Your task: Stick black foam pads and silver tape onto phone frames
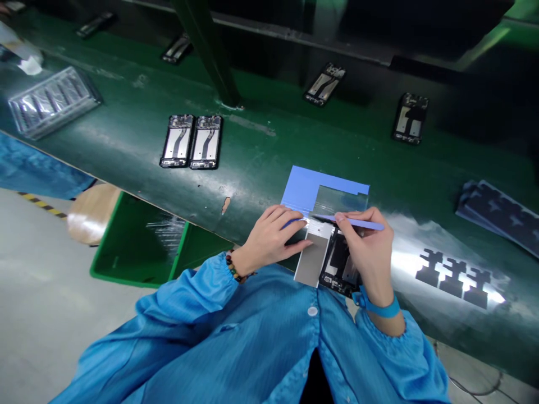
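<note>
A thin blue stick (357, 223) is being pinched between the thumb and fingers of the right hand (366, 247), its dark tip lying on a grey sheet (315, 255) near the front edge of the green table (126, 134). The sheet is being pressed flat by the left hand (272, 238), whose fingers are lying close together on it; whether anything is being gripped under them cannot be told. An opened phone (339, 266) is being partly covered by the sheet and by the right hand, so only its dark lower part is being shown. A blue sheet with a shiny film (324, 193) is lying just behind the hands, its near edge hidden by them.

Two more opened phones (191, 141) are lying side by side farther back, and others (410, 118) are sitting well apart along the dim rear of the table, too dark for detail. A clear plastic tray (53, 101) is lying at the left. Dark cut-out shapes (457, 278) are lying to the right, washed out by glare, and a stack of dark sheets (501, 216) is being cut off by the picture's edge. A green bin (138, 241) is standing on the floor below. No writing is being shown clearly enough to read.
</note>
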### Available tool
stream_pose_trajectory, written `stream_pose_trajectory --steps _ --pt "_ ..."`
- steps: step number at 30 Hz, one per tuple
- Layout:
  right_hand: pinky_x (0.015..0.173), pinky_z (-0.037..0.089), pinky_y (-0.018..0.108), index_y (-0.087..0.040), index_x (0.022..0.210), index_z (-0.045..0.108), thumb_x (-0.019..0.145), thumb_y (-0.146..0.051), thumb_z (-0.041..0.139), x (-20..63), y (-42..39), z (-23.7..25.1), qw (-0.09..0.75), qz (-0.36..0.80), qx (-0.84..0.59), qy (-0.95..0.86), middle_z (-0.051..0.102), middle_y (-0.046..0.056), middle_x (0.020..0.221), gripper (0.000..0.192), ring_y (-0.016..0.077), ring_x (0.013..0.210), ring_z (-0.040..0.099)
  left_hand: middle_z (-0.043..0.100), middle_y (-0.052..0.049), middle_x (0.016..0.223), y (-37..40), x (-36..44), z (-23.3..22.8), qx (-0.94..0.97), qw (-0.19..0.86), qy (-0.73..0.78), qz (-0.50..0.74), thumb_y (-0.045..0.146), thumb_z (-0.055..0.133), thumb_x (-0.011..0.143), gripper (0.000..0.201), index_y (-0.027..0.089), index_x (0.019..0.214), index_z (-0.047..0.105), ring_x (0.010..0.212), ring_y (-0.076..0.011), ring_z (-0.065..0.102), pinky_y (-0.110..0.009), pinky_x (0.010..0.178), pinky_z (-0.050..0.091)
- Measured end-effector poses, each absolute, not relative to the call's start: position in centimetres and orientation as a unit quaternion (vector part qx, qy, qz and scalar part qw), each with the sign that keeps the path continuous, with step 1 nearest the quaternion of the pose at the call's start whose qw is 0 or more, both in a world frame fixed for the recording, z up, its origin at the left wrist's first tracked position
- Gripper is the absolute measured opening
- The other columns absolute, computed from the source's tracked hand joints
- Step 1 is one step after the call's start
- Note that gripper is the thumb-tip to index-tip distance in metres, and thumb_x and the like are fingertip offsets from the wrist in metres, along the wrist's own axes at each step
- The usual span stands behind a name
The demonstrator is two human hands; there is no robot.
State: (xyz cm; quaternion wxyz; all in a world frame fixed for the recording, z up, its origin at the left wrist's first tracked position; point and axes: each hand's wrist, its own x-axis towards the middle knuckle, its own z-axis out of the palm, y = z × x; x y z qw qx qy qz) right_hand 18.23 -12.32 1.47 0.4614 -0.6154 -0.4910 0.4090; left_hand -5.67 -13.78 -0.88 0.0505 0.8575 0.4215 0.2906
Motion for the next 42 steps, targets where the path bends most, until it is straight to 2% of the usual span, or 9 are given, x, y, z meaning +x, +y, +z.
stream_pose_trajectory --steps 4,6,9,11,19,28,33,38,42 --pt "0.090 0.057 0.043 -0.025 0.082 0.061 0.090 -0.043 0.087 17.4 -14.1 2.1 0.446 0.427 -0.597 -0.513 0.079 0.003 0.094 0.033 0.0240 0.095 0.076 0.079 -0.006 0.117 -14.2 -7.5 -0.8 0.868 0.050 0.391 0.302 0.038 0.077 0.101 0.021 0.021 0.112 0.073 0.110 -0.0225 0.072 -0.043 0.101 0.057" --pt "0.091 0.058 0.043 -0.025 0.083 0.062 0.091 -0.042 0.086 16.7 -14.7 2.2 0.446 0.435 -0.584 -0.520 0.078 0.003 0.094 0.030 0.0241 0.096 0.076 0.079 -0.005 0.108 -14.6 -8.3 -0.8 0.876 0.036 0.375 0.301 0.038 0.079 0.100 0.020 0.022 0.111 0.074 0.099 -0.0203 0.070 -0.039 0.089 0.056" --pt "0.092 0.058 0.044 -0.026 0.083 0.062 0.092 -0.041 0.084 15.5 -15.1 2.1 0.442 0.442 -0.574 -0.529 0.077 0.003 0.095 0.028 0.0242 0.096 0.076 0.072 -0.001 0.084 -15.3 -8.9 -0.9 0.884 0.002 0.363 0.295 0.041 0.080 0.099 0.022 0.021 0.108 0.075 0.074 -0.0163 0.058 -0.035 0.065 0.041" --pt "0.094 0.057 0.044 -0.026 0.083 0.063 0.093 -0.041 0.083 14.8 -15.2 1.9 0.433 0.443 -0.572 -0.537 0.077 0.003 0.095 0.028 0.0246 0.098 0.075 0.066 0.001 0.075 -15.7 -9.0 -1.1 0.885 -0.017 0.362 0.294 0.042 0.079 0.101 0.024 0.020 0.109 0.075 0.068 -0.0149 0.053 -0.036 0.062 0.035" --pt "0.099 0.055 0.049 -0.026 0.082 0.061 0.093 -0.041 0.082 13.5 -15.5 1.5 0.418 0.445 -0.577 -0.543 0.076 0.003 0.094 0.028 0.0267 0.100 0.075 0.062 0.002 0.073 -16.0 -8.9 -1.8 0.884 -0.021 0.356 0.303 0.044 0.078 0.101 0.031 0.016 0.114 0.074 0.070 -0.0155 0.053 -0.035 0.063 0.035" --pt "0.099 0.056 0.050 -0.027 0.081 0.061 0.093 -0.043 0.081 13.0 -15.7 1.4 0.426 0.445 -0.574 -0.540 0.075 0.004 0.092 0.029 0.0272 0.099 0.074 0.061 0.002 0.070 -15.9 -8.7 -1.7 0.881 -0.022 0.357 0.309 0.042 0.078 0.102 0.028 0.016 0.110 0.075 0.068 -0.0148 0.054 -0.035 0.062 0.034" --pt "0.095 0.058 0.047 -0.026 0.083 0.064 0.092 -0.045 0.083 12.8 -15.3 1.6 0.430 0.475 -0.555 -0.530 0.077 0.004 0.094 0.029 0.0258 0.096 0.077 0.061 0.002 0.070 -16.0 -8.8 -1.8 0.881 -0.022 0.354 0.312 0.042 0.081 0.099 0.029 0.015 0.109 0.075 0.069 -0.0155 0.052 -0.036 0.063 0.032" --pt "0.096 0.061 0.044 -0.024 0.083 0.063 0.087 -0.039 0.091 18.3 -14.0 2.1 0.515 0.436 -0.571 -0.468 0.079 0.002 0.095 0.032 0.0229 0.096 0.078 0.067 0.002 0.077 -15.7 -7.3 -0.8 0.857 0.026 0.390 0.335 0.035 0.080 0.099 0.016 0.020 0.102 0.076 0.073 -0.0162 0.054 -0.037 0.066 0.036" --pt "0.093 0.062 0.043 -0.025 0.076 0.059 0.073 -0.032 0.099 24.4 -13.2 1.1 0.587 0.349 -0.611 -0.400 0.077 0.000 0.083 0.041 0.0216 0.086 0.077 0.076 -0.002 0.101 -13.8 -3.5 -0.1 0.858 0.087 0.395 0.316 0.032 0.072 0.105 0.011 0.022 0.108 0.076 0.094 -0.0189 0.065 -0.038 0.082 0.049"
